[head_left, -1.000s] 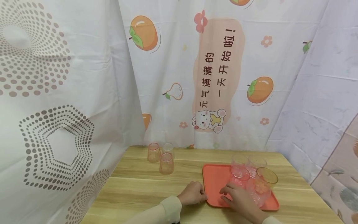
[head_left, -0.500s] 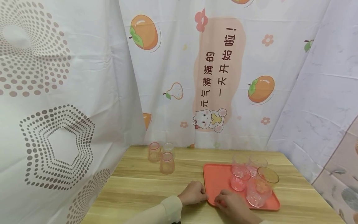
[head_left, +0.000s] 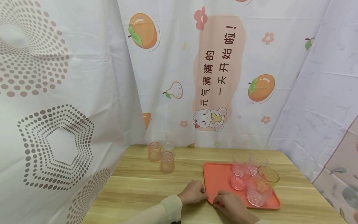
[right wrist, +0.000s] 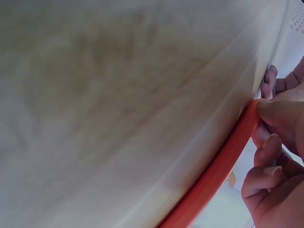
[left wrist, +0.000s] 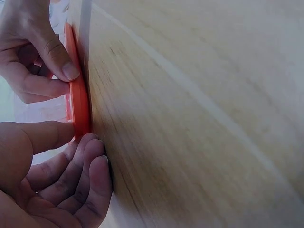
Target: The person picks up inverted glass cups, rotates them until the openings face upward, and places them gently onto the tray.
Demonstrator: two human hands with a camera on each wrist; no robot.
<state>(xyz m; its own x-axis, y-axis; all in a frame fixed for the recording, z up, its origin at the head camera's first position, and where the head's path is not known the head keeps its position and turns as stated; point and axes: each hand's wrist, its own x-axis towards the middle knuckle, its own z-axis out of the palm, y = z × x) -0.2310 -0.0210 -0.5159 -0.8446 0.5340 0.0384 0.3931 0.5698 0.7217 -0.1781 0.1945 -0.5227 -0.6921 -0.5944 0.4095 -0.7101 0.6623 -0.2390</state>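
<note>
A red tray (head_left: pixel 216 177) lies on the wooden table with several see-through glasses on its right part. Among them are a pink glass (head_left: pixel 239 182), an amber-rimmed glass (head_left: pixel 268 175) and a pale pink glass (head_left: pixel 255 197). My left hand (head_left: pixel 193 193) holds the tray's near left corner; in the left wrist view its thumb (left wrist: pixel 52 135) presses the rim, with the other fingers curled below. Close by, my right hand (head_left: pixel 230 203) pinches the tray's near rim between thumb and forefinger. The right wrist view shows the remaining fingers (right wrist: pixel 263 183) of that hand curled.
Three more glasses stand grouped at the table's back left, a pink one (head_left: pixel 167 163) in front. Patterned white curtains (head_left: pixel 167 62) hang behind the table and along both sides. Wooden tabletop (head_left: pixel 139 183) extends left of the tray.
My right hand has moved left and down from above the tray to its near rim and now pinches it. My left hand stays at the corner. The glasses have not moved.
</note>
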